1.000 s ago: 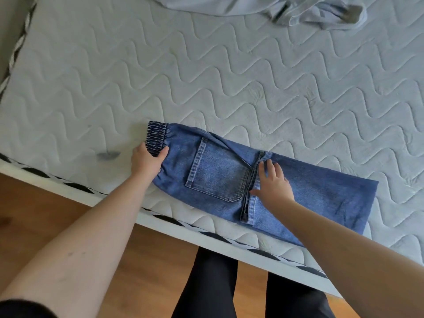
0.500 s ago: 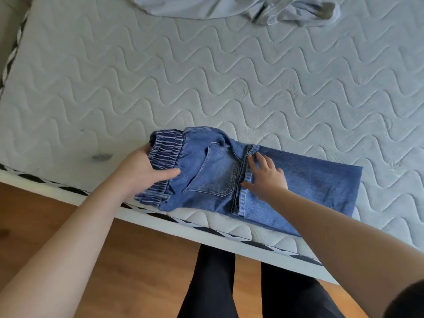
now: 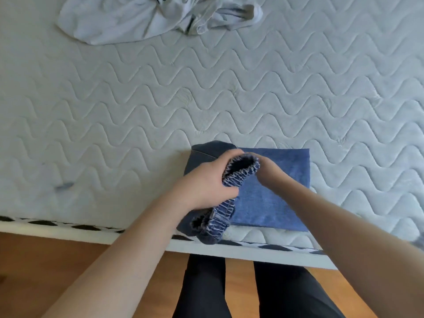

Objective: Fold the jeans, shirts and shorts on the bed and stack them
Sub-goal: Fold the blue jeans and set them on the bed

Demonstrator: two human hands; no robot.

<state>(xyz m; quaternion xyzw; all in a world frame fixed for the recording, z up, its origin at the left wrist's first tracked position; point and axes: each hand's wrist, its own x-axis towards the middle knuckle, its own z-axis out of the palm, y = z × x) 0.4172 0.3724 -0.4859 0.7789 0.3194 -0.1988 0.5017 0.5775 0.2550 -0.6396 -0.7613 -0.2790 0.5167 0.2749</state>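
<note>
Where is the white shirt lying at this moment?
In the head view the white shirt lies crumpled at the far edge of the mattress, upper left, well apart from the jeans.

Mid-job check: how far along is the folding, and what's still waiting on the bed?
Done: nothing is stacked in view yet. In hand: the jeans lie near the mattress edge, partly folded; the left hand grips the elastic waistband and carries it over the legs, with the right hand at the waistband's far side. Left: the fold has to be laid flat, and the crumpled white shirt at the far side is untouched.
</note>
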